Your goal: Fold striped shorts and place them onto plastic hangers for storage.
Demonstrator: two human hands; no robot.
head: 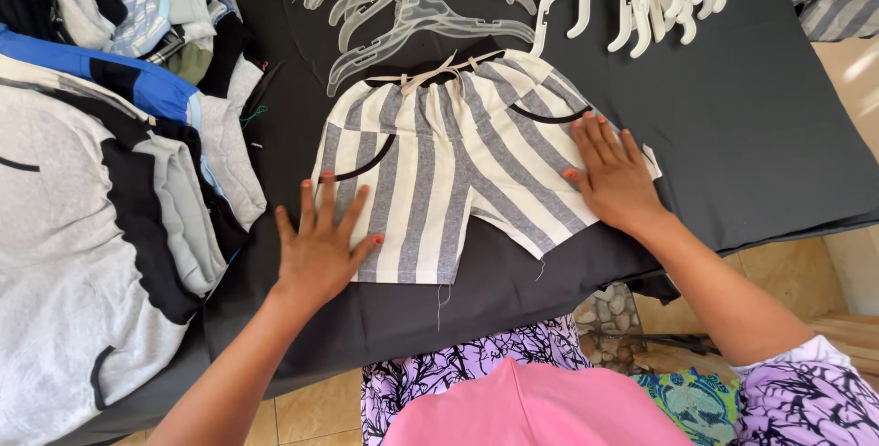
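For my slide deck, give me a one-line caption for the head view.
Both hands, left hand and right hand, press flat on grey-and-cream striped shorts on a dark table cover.

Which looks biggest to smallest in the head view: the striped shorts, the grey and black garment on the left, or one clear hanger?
1. Grey and black garment, though it lies nearer the camera and runs off the frame.
2. Striped shorts, with both hands flat on them.
3. One clear hanger, clearly smallest.
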